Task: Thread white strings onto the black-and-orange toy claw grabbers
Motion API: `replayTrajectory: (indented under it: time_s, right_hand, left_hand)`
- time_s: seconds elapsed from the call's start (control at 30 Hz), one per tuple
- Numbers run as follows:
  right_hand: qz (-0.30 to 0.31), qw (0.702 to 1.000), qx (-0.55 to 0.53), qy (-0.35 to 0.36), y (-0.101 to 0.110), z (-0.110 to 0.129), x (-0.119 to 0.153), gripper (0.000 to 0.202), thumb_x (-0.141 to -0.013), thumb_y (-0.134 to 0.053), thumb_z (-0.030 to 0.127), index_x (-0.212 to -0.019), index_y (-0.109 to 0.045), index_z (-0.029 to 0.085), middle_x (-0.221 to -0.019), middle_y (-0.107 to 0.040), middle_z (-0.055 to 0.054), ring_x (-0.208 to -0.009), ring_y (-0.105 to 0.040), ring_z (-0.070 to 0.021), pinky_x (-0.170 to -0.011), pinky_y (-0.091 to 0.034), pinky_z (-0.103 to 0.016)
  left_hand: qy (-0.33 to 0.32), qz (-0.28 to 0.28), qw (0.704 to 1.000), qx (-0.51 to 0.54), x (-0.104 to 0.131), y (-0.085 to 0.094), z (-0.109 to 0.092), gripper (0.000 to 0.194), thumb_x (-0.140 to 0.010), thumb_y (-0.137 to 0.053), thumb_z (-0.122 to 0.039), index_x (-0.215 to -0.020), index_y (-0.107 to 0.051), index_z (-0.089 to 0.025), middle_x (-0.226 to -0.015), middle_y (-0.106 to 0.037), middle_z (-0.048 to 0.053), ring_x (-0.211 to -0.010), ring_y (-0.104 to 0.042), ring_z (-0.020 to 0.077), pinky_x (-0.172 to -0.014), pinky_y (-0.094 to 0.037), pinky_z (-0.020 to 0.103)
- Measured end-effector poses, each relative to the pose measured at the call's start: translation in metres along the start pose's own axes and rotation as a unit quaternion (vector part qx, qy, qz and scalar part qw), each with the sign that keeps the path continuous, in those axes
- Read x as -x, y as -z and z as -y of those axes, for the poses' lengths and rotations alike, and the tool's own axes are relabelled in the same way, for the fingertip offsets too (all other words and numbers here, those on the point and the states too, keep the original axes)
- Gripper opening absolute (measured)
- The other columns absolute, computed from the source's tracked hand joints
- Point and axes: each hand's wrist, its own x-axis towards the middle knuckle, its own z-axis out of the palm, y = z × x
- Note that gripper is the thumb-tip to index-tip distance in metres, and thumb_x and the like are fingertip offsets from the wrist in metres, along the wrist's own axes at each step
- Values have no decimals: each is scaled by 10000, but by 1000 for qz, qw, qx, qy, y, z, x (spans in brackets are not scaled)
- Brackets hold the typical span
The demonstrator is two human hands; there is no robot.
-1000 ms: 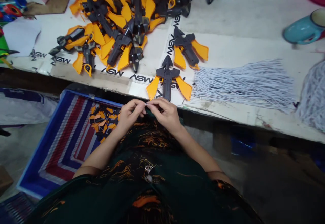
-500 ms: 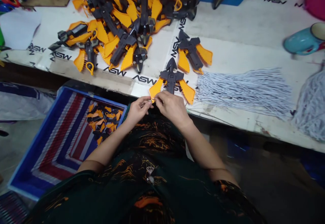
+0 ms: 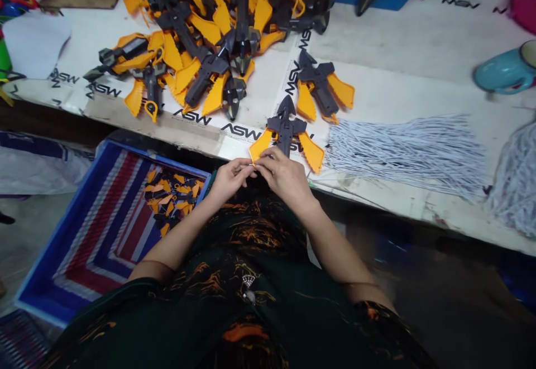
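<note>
Pinching a thin white string piece (image 3: 252, 164) betw. my left hand (image 3: 228, 179) and right hand (image 3: 285, 179) at the cardboard-covered table (image 3: 402, 84) edge, I judge progress partial: few black-and-orange plastic toys (image 3: 171, 193) lie in blue tray (image 3: 54, 246), big heap (image 3: 209, 34) left.

One head-worn camera looks forward and steeply down from above the person's lap. The desk (image 3: 402, 51) fills the upper half and runs slightly tilted across the frame. Both hands sit near the centre, at close range. The floor and a blue tray (image 3: 54, 257) occupy the lower left.
</note>
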Motion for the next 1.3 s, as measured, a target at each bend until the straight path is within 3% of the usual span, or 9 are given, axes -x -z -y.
replayTrajectory:
  time_s: [0.13, 0.23, 0.47, 0.63, 0.77, 0.97, 1.03, 1.17, 1.3]
  right_hand:
    - [0, 999, 13, 33, 2, -4, 3, 285, -1026, -474, 303, -1213, -668, 209, -1241, -661, -78, -898, -671, -187, -625, -425, -280]
    - [13, 998, 29, 47, 2, -2, 4, 301, -1008, -509, 337, -1245, -653, 222, -1266, -651, -78, -875, -667, -195, -604, -418, -289]
    - [-12, 999, 38, 37, -3, 0, 7, 260, -1027, -465, 254, -1171, -682, 258, -1230, -667, -40, -814, -654, -166, -598, -386, -303]
    - [-9, 998, 67, 12, -13, 12, 1, 280, -974, -587, 441, -1062, -657, 184, -1132, -660, -107, -814, -643, -205, -605, -366, -318]
    - [-28, 995, 89, -23, -20, 19, -3, 263, -1010, -520, 396, -1050, -632, 161, -1065, -658, -130, -826, -639, -223, -623, -374, -331]
    - [-38, 997, 56, -21, -14, 11, 5, 213, -997, -545, 356, -1087, -631, 183, -1107, -654, -114, -873, -644, -224, -636, -401, -314]
    - [-38, 998, 49, -22, -11, 8, 6, 215, -985, -570, 357, -1093, -638, 184, -1119, -655, -111, -886, -648, -227, -638, -410, -309]
    - [-49, 999, 6, 8, -11, 10, 6, 231, -970, -600, 345, -1133, -652, 190, -1165, -665, -110, -955, -663, -238, -704, -481, -316]
    - [-77, 973, -185, 114, -21, 23, 9, 234, -1015, -524, 325, -1169, -663, 218, -1162, -698, -78, -1046, -664, -191, -865, -541, -327]
  left_hand:
    - [-4, 43, 996, -76, -6, 5, -8, 331, -828, -686, -475, -853, -667, -146, -684, -731, 26, -422, -534, 65, -453, -436, 190]
    - [-7, 68, 992, -108, -7, 17, -20, 300, -843, -684, -454, -802, -637, -160, -641, -693, 4, -445, -551, 70, -480, -436, 185]
    - [43, 75, 996, 22, 15, 60, -43, 279, -830, -673, -420, -726, -551, -191, -504, -511, -56, -449, -524, 98, -472, -424, 201]
    - [95, 70, 993, 7, 23, 49, -29, 213, -767, -565, -352, -637, -462, -218, -468, -460, -58, -403, -467, 109, -418, -367, 216]
    - [79, 68, 993, -58, 21, 40, -22, 223, -799, -501, -329, -619, -421, -224, -465, -431, -61, -402, -436, 100, -423, -350, 212]
    - [1, 22, 997, 72, 26, 62, -45, 437, -799, -607, -478, -584, -317, -232, -437, -230, -95, -355, -212, 64, -363, -223, 189]
    - [-17, 14, 996, 81, 29, 67, -50, 496, -785, -637, -537, -573, -310, -230, -427, -212, -96, -350, -197, 63, -353, -208, 190]
    - [-42, 7, 999, 16, 39, 60, -50, 478, -848, -617, -551, -586, -383, -226, -428, -332, -66, -375, -323, 85, -380, -292, 212]
    - [-54, -3, 998, -26, 48, 47, -47, 434, -888, -620, -575, -684, -543, -200, -489, -505, -35, -424, -451, 91, -446, -384, 222]
